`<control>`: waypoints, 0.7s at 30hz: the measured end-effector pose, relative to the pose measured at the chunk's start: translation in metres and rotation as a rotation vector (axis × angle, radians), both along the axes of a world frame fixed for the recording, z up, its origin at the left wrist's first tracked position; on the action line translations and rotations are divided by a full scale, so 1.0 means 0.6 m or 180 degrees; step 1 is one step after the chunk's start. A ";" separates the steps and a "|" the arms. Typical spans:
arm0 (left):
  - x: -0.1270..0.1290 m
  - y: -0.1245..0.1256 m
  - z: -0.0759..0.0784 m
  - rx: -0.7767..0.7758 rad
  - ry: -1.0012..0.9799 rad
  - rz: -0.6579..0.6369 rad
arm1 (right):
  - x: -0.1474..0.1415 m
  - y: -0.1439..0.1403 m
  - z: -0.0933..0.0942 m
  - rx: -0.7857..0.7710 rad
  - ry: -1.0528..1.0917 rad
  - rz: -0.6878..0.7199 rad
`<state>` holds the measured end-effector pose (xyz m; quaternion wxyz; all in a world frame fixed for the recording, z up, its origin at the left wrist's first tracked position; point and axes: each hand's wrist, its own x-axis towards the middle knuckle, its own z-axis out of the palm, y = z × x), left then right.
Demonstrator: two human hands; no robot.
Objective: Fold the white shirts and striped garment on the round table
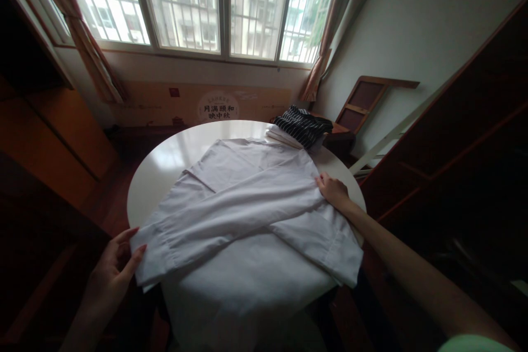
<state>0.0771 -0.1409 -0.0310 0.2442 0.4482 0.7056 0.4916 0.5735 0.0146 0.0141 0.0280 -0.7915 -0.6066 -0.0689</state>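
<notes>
A white long-sleeved shirt (243,214) lies spread on a round white table (165,159), its two sleeves crossed over the body. My left hand (113,269) grips the cuff end of one sleeve at the table's near left edge. At the right side of the shirt, my right hand (332,190) rests with fingers pinching the fabric near the shoulder. The shirt's lower part hangs over the table's near edge.
A folded black-and-white striped garment (303,124) sits on a pale folded one at the table's far right. A wooden chair (363,102) stands behind it. Dark wooden furniture flanks both sides. A barred window fills the far wall.
</notes>
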 end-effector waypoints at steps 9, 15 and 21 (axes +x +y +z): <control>-0.007 -0.008 -0.006 -0.0080 -0.0522 -0.0110 | 0.003 0.007 0.014 -0.0205 0.0231 -0.0067; -0.014 -0.013 -0.002 -0.0337 0.0786 -0.0468 | 0.001 0.007 0.011 -0.0253 0.0149 -0.0074; 0.001 0.001 0.012 0.0509 0.2202 -0.0069 | 0.028 0.037 0.029 -0.0537 0.0324 -0.0151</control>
